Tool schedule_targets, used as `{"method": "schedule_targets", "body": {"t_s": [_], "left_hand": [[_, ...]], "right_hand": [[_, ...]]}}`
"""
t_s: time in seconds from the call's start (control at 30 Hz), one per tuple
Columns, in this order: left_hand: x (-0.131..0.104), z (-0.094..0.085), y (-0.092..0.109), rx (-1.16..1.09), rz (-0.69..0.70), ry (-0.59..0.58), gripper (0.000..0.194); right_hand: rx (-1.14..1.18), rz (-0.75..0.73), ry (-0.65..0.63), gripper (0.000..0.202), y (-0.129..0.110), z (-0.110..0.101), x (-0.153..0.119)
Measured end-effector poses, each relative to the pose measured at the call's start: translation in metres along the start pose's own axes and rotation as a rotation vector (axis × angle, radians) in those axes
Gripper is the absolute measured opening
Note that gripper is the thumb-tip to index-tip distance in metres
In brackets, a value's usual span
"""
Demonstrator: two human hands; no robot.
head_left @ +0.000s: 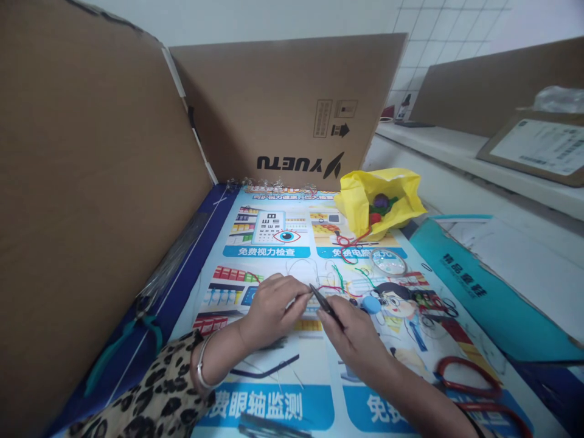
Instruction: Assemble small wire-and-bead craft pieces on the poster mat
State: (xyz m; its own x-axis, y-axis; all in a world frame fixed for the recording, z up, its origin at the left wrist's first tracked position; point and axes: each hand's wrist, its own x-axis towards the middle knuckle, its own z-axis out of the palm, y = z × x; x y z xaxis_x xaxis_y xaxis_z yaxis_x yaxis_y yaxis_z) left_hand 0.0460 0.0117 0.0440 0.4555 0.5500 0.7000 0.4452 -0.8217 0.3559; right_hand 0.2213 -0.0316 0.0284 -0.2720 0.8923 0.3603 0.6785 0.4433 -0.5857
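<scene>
My left hand is closed in a pinch near the middle of the printed sheet. A thin wire loops up from about its fingertips; the pinched end is hidden. My right hand is wrapped around dark pointed tweezers, whose tip meets the left fingertips. Just beyond the hands lie green thread and red thread. A round clear dish with small shiny bits sits to the right, and a blue round piece is beside my right hand.
A yellow bag with coloured balls stands at the back right. Red-handled scissors lie front right; teal-handled pliers lie left. Cardboard panels wall the left and back. A teal box flap borders the right.
</scene>
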Motion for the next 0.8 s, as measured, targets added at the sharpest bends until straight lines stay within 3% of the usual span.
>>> {"method": "schedule_targets", "body": {"t_s": [0.27, 0.53, 0.8], "left_hand": [[0.004, -0.004, 0.002, -0.172, -0.086, -0.055, 0.012], [0.008, -0.010, 0.006, -0.596, -0.454, -0.201, 0.021], [0.001, 0.002, 0.002, -1.194, -0.762, -0.225, 0.024]], "right_hand": [[0.011, -0.025, -0.022, 0.011, 0.002, -0.004, 0.002], [-0.044, -0.050, 0.017, 0.012, 0.003, -0.006, 0.002], [-0.118, -0.105, 0.055, 0.011, 0.005, -0.006, 0.002]]}}
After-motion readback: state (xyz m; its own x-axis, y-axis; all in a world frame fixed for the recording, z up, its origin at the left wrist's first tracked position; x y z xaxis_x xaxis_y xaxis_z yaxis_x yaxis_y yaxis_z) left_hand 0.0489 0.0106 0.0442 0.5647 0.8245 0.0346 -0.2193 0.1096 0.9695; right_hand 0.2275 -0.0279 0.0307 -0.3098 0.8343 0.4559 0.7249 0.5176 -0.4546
